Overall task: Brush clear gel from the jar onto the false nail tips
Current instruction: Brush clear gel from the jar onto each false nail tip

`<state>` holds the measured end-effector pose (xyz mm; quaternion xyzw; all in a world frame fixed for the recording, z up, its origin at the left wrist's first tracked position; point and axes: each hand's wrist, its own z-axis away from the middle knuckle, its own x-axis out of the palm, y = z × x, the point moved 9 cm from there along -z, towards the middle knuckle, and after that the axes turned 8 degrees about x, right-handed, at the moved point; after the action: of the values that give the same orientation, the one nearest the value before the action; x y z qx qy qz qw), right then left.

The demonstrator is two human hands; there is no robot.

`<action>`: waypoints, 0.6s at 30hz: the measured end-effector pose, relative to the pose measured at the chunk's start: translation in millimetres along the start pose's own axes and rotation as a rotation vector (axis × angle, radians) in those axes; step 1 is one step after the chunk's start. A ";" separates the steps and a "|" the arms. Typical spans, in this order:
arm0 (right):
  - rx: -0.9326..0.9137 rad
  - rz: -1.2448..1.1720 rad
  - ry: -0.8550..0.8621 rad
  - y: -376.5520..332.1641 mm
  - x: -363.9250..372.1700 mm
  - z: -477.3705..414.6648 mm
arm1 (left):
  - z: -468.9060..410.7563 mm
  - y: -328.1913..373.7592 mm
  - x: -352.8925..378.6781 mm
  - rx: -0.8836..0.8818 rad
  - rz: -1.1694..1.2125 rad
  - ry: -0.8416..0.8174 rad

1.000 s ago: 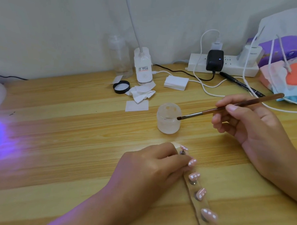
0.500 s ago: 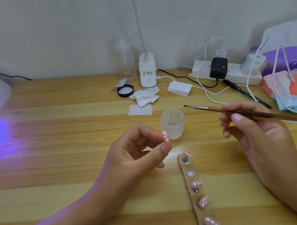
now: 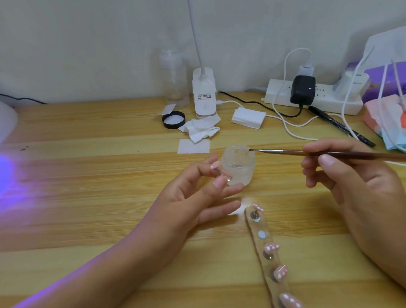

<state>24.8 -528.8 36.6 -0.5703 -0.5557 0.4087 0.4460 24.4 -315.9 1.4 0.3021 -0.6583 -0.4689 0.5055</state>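
Head view looks down on a wooden bench (image 3: 78, 218) with both hands over its middle. A white power strip (image 3: 325, 105) lies along the back wall.

The right hand (image 3: 349, 183), the larger in frame, has its thumb and fingers curled round the brown handle of a slim brush (image 3: 290, 152), which lies nearly level and points left. The left hand (image 3: 195, 200) is turned half palm-up. Its thumb and forefinger pinch a small metal stand carrying one pink nail tip (image 3: 215, 165), and its other fingers stretch loosely toward the right.

A tan holder strip (image 3: 254, 227) lies flat on the bench between the two forearms, running away from the camera. A frosted jar (image 3: 237, 165) stands open and upright just beyond the strip's far end, right behind the left fingertips. The brush's bristle end meets the jar's rim on the right side; whether it touches gel cannot be told.

Four mounted tips (image 3: 280, 271), pink with white dots, sit on studs along the strip. One round pad (image 3: 261, 235), second from the far end, is bare. The pinched nail tip is just left of the jar, near its rim height.
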 end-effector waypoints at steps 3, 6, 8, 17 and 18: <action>-0.002 -0.011 -0.001 -1.5 0.2 0.0 | -0.1 -1.8 1.4 -0.044 0.050 -0.019; -0.014 -0.004 -0.019 -4.1 1.4 1.9 | -0.3 -1.3 1.8 -0.040 0.048 -0.028; -0.022 0.017 -0.031 -6.0 3.7 3.5 | -0.1 -1.1 2.7 -0.026 0.024 -0.047; -0.012 0.160 -0.086 -8.8 16.9 10.4 | 3.2 2.1 10.9 0.049 -0.127 -0.152; -0.001 0.168 -0.091 -8.0 18.0 10.6 | 3.6 2.4 11.7 0.056 -0.151 -0.165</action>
<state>13.3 -510.4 42.0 -0.5959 -0.5257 0.4702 0.3840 17.6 -324.2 8.0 0.3254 -0.6858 -0.5103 0.4043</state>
